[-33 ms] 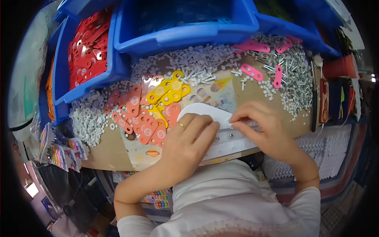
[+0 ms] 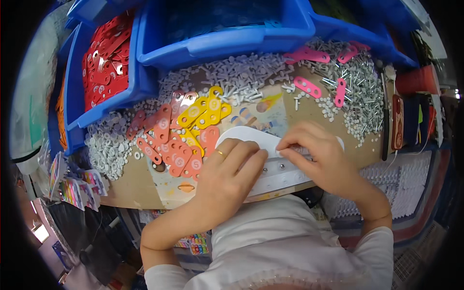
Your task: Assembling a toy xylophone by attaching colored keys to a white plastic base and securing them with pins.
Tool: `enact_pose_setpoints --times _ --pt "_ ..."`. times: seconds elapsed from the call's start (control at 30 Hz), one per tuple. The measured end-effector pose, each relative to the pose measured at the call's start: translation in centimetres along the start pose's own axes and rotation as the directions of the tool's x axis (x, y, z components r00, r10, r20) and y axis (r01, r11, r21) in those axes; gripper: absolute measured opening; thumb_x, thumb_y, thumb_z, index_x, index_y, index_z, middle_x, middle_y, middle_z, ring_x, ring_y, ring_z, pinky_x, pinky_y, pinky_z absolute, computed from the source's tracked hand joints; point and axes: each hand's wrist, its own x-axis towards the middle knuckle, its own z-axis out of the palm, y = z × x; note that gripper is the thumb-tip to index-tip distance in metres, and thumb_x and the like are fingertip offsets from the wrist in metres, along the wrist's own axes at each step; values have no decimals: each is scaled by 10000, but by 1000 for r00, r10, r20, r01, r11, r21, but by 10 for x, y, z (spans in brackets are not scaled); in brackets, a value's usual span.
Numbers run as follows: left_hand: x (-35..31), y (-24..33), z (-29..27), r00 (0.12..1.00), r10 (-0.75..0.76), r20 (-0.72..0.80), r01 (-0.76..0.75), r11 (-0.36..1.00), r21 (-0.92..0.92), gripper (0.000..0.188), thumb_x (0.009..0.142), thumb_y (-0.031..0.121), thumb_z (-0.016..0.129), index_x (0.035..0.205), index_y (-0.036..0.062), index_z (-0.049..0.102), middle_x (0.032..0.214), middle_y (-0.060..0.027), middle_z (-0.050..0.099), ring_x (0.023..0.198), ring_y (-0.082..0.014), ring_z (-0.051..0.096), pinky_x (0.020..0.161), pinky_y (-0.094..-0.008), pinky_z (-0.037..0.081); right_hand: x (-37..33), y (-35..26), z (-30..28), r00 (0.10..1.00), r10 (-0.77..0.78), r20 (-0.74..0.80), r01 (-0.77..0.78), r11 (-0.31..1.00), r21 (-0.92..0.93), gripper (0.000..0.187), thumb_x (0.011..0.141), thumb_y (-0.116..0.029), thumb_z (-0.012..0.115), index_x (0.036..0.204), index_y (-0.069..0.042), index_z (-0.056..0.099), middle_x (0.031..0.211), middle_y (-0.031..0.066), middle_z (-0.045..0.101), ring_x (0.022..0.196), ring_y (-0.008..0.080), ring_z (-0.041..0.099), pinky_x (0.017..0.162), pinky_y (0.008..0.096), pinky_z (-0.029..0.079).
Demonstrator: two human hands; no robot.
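Note:
A white plastic board [image 2: 249, 134] with a rounded end and small studs along it lies at the front edge of the table. My left hand [image 2: 232, 169], a gold ring on one finger, rests over its left part with the fingers bent and pressed on it. On the board's upper side, the thumb and forefinger of my right hand [image 2: 316, 157] are pinched together; whatever is between them is too small or hidden to make out. Beside my left hand lie coral-red strips [image 2: 180, 157] with holes and yellow strips [image 2: 212, 110].
Blue bins [image 2: 227, 43] stand along the back, one with red strips [image 2: 107, 63]. Piles of white rivets [image 2: 241, 77], white rings [image 2: 108, 150] and metal pins [image 2: 360, 89] cover the table's far side. Pink strips [image 2: 307, 87] lie at the right.
My right hand's pinched fingertips have shifted very slightly left and up on the board. My left hand stays in place.

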Motion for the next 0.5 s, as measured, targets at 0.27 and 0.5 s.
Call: enact_pose_setpoints --times 0.27,0.5 --pt "-8 -6 2 959 273 79 -284 919 273 363 670 61 652 1028 2 667 999 -88 647 860 -219 609 664 -321 520 -1 4 3 999 17 34 -15 999 -52 83 830 -4 633 903 13 598 871 119 580 827 260 593 684 348 491" --pt "-9 -17 -1 926 347 146 -374 894 246 374 666 82 644 1033 8 659 1132 -90 606 968 -218 589 738 -334 519 -21 19 22 878 -477 -45 405 789 -462 201 730 0 661 914 25 584 1050 149 632 912 299 609 740 368 517"
